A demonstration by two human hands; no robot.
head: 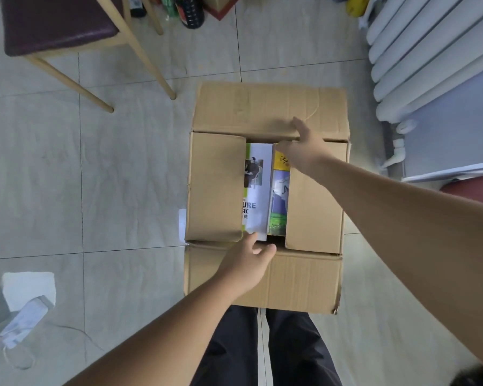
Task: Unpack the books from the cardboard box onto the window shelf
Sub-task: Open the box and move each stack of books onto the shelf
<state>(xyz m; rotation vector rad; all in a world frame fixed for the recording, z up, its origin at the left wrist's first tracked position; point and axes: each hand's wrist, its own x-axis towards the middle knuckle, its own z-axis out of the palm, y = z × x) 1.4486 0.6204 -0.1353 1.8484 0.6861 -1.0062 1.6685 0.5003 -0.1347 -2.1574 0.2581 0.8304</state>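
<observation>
A brown cardboard box [265,190] stands on the tiled floor in front of my legs. Its far and near flaps lie folded outward, while the two side flaps still cover most of the opening. Through the gap between them I see a white book with a black-and-white photo [258,190] and a yellow-and-green book [280,196] beside it. My left hand [248,263] rests at the near edge of the opening, fingers apart, touching the white book's corner. My right hand [304,146] reaches over the far edge, its fingers on the far flap's fold and the right side flap.
A wooden chair with a dark purple seat [59,26] stands at the far left. A white radiator [435,57] runs along the right wall. Bottles [190,9] sit at the back. A face mask [23,324] and white paper lie on the floor at the left.
</observation>
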